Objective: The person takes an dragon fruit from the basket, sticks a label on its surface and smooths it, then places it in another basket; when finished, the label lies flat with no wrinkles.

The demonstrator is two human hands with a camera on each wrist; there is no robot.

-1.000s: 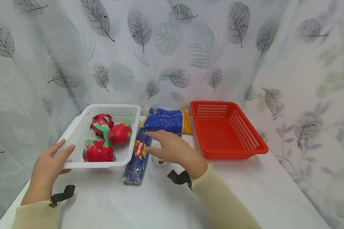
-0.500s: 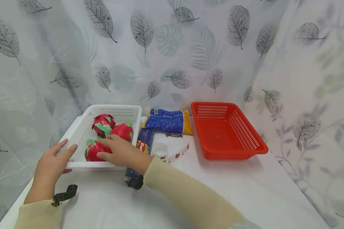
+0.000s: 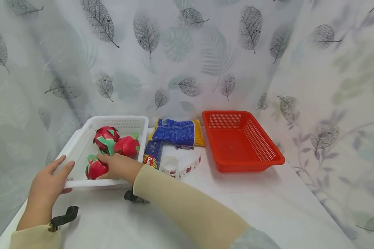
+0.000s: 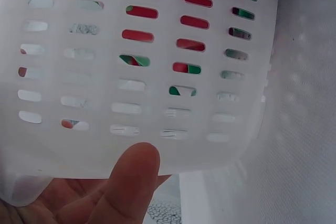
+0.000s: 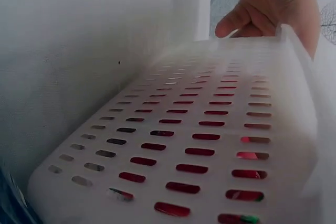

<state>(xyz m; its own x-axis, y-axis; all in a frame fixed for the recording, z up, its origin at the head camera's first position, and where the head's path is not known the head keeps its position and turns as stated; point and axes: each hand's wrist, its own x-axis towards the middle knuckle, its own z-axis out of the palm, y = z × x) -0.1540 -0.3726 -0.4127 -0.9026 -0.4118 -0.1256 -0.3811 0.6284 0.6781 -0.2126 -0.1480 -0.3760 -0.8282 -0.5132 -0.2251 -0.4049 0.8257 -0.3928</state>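
Note:
A white perforated basket (image 3: pixel 90 184) stands at the left of the table with three red dragon fruits inside. My left hand (image 3: pixel 46 183) grips its front left corner; in the left wrist view the thumb (image 4: pixel 134 182) lies against the outer wall. My right hand (image 3: pixel 121 166) reaches over the front rim and holds the front dragon fruit (image 3: pixel 96 169) between thumb and fingers. Behind are a second dragon fruit (image 3: pixel 105 135) and a third (image 3: pixel 129 145), both with green scales. The right wrist view shows the basket's outside (image 5: pixel 173 174); the right hand's fingers are hidden there.
A red basket (image 3: pixel 252 168) stands at the right. Between the baskets are a Barilla spaghetti pack (image 3: pixel 152 152), a blue and yellow bag (image 3: pixel 174 131), a small purple-wrapped item (image 3: pixel 184 147) and a partly unrolled printed tape roll (image 3: pixel 169 164). A patterned curtain (image 3: pixel 187 52) hangs behind.
My right hand has moved left from above the spaghetti pack into the white basket and taken hold of the front dragon fruit. The left hand stays on the basket's corner.

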